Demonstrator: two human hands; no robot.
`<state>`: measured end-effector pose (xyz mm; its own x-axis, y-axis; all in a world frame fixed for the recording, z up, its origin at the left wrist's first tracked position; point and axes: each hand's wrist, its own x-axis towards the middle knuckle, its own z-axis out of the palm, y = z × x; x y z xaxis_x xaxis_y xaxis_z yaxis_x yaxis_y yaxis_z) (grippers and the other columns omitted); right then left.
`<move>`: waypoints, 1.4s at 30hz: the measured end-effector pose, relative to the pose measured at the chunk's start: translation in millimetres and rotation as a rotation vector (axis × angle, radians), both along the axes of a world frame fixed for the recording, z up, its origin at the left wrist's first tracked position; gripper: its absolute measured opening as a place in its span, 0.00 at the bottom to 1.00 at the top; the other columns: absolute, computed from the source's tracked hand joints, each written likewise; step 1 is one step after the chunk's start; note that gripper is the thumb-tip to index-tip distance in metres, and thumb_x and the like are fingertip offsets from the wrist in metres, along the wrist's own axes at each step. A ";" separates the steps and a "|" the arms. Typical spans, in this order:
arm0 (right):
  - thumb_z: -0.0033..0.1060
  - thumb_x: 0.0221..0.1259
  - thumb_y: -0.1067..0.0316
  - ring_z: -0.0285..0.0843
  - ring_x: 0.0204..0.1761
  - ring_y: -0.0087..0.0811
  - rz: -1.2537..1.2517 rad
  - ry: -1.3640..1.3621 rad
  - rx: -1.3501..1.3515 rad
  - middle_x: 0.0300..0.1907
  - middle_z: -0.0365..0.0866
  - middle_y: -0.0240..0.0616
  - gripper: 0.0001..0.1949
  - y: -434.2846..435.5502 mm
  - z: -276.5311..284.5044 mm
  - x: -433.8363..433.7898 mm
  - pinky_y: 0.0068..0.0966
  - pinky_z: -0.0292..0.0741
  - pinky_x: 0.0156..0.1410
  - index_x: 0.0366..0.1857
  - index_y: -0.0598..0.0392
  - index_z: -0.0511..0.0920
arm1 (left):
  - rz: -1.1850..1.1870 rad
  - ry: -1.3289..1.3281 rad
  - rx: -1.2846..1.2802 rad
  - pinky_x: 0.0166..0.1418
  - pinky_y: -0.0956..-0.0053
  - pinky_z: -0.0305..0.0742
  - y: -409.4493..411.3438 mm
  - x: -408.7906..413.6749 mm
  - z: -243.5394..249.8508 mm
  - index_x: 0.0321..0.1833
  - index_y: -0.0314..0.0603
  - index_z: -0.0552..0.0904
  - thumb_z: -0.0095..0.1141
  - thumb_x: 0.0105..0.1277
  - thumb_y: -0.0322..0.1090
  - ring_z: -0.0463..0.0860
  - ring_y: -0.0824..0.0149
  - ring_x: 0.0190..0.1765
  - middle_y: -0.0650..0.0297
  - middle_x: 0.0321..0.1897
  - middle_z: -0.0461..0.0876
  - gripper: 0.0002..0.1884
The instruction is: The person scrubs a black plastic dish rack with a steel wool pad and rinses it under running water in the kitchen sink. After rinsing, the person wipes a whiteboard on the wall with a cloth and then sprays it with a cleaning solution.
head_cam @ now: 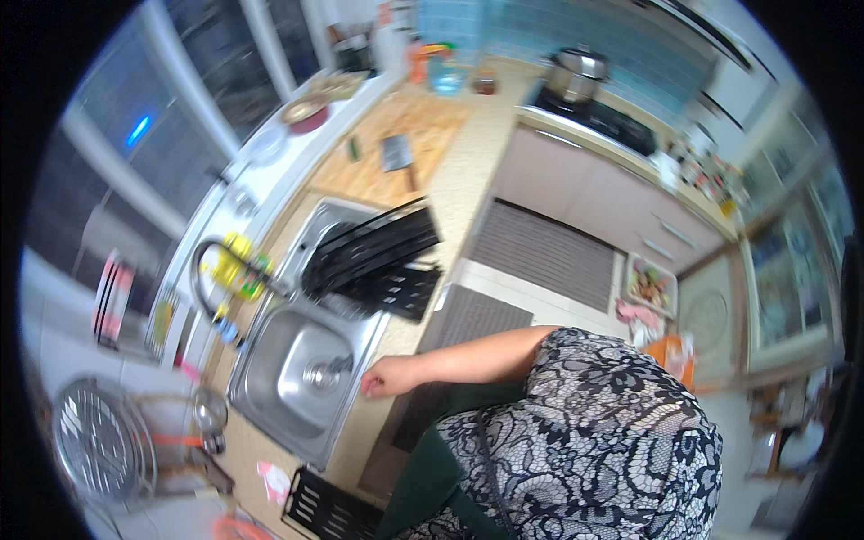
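Note:
My right hand (390,376) is over the counter's front edge, beside the right rim of the near steel sink basin (283,378). Its fingers are curled together and nothing shows in them. My left hand is out of view. A drain strainer (322,375) sits at the basin's bottom, with a small dark thing (342,363) by it that I cannot make out. Black slotted rack parts (398,287) lie piled across the farther basin (331,216) and over the counter's edge. A black faucet (200,260) arches over the sink from the window side.
A wooden cutting board (374,142) holds a cleaver (397,154) and a green vegetable piece (354,148). A yellow detergent bottle (236,266) stands behind the faucet. Another black slotted rack (331,506) lies at the near counter end. A steel pot (576,75) sits on the stove (607,125).

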<state>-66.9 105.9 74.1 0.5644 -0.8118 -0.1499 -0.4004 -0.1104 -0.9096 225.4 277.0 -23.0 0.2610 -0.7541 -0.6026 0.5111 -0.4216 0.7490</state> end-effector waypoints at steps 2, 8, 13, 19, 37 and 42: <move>0.65 0.65 0.57 0.87 0.47 0.35 -0.028 0.067 0.084 0.43 0.90 0.39 0.14 32.0 -4.2 -37.0 0.32 0.80 0.54 0.49 0.50 0.86 | -0.174 0.020 0.036 0.58 0.57 0.76 -23.1 -24.4 -9.0 0.46 0.38 0.81 0.50 0.65 0.43 0.82 0.56 0.49 0.57 0.45 0.85 0.16; 0.62 0.68 0.58 0.87 0.45 0.35 -0.202 0.126 0.017 0.42 0.90 0.39 0.14 41.1 -9.6 -91.8 0.31 0.80 0.54 0.52 0.51 0.84 | -0.581 0.015 0.000 0.54 0.58 0.76 -92.0 -93.7 -41.2 0.45 0.38 0.81 0.50 0.67 0.43 0.82 0.58 0.46 0.57 0.43 0.85 0.16; 0.60 0.70 0.59 0.87 0.51 0.39 -0.490 0.182 -0.075 0.49 0.88 0.43 0.17 69.4 -33.8 -172.6 0.34 0.81 0.57 0.58 0.53 0.80 | -0.932 0.001 -0.068 0.51 0.60 0.76 -146.6 -176.6 -83.4 0.45 0.38 0.81 0.50 0.68 0.44 0.81 0.59 0.44 0.58 0.42 0.85 0.16; 0.60 0.70 0.58 0.87 0.53 0.39 -0.975 0.479 -0.063 0.51 0.88 0.42 0.19 126.6 -107.7 -264.1 0.33 0.80 0.60 0.60 0.53 0.80 | -1.218 -0.013 -0.204 0.48 0.62 0.76 -193.5 -280.2 -152.1 0.44 0.38 0.81 0.50 0.70 0.45 0.81 0.60 0.41 0.58 0.40 0.85 0.16; 0.63 0.72 0.57 0.86 0.56 0.31 -1.497 0.176 -0.086 0.53 0.88 0.40 0.19 212.9 -180.0 -440.5 0.27 0.79 0.61 0.60 0.55 0.80 | -1.570 -0.279 -0.602 0.38 0.67 0.76 -294.7 -605.1 -216.7 0.43 0.38 0.81 0.50 0.76 0.47 0.81 0.65 0.32 0.59 0.34 0.85 0.17; 0.63 0.72 0.57 0.87 0.52 0.30 -1.671 0.247 -0.061 0.50 0.89 0.38 0.19 253.2 -193.5 -520.0 0.26 0.80 0.58 0.60 0.55 0.80 | -1.528 -0.436 -0.933 0.35 0.69 0.77 -369.6 -707.0 -258.5 0.42 0.37 0.81 0.50 0.77 0.48 0.81 0.66 0.30 0.60 0.32 0.85 0.18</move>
<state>-586.9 359.1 -119.4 -0.8861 -0.4613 -0.0453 -0.2289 0.5205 -0.8226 -481.6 -92.6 -281.4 -0.8858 -0.4638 0.0146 -0.1438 0.3042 0.9417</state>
